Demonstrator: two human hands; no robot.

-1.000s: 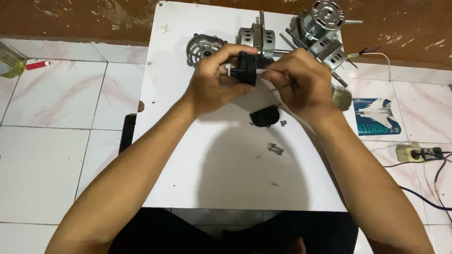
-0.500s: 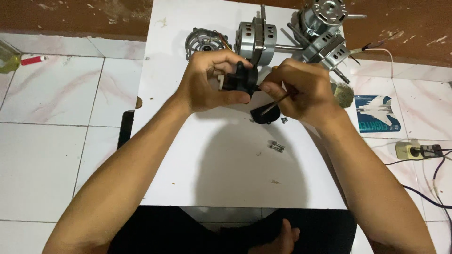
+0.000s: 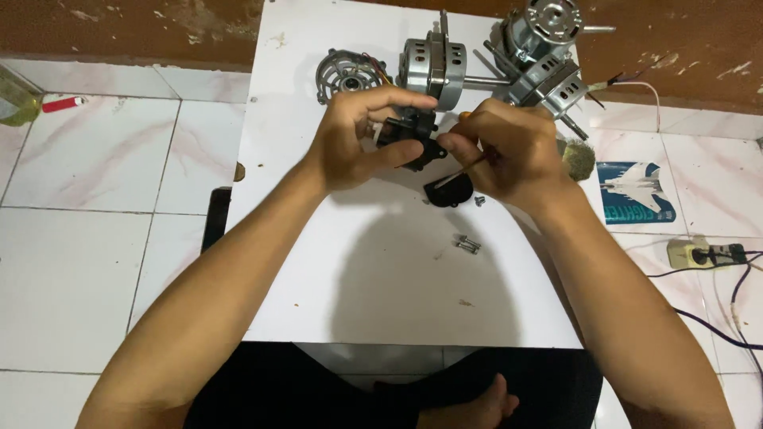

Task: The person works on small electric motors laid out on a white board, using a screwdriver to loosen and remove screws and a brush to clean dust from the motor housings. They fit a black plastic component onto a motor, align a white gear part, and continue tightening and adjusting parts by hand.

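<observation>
— What do the hands grip?
— The left hand clenches a small black part at upper centre of the frame; the right hand pinches a thin screwdriver touching it.
— And around them?
— A black cover lies just below on the white board, screws lower, grey motors above.

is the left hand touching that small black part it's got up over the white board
Touching: the head view shows the left hand with thumb and fingers wrapped around the small black part.
</observation>
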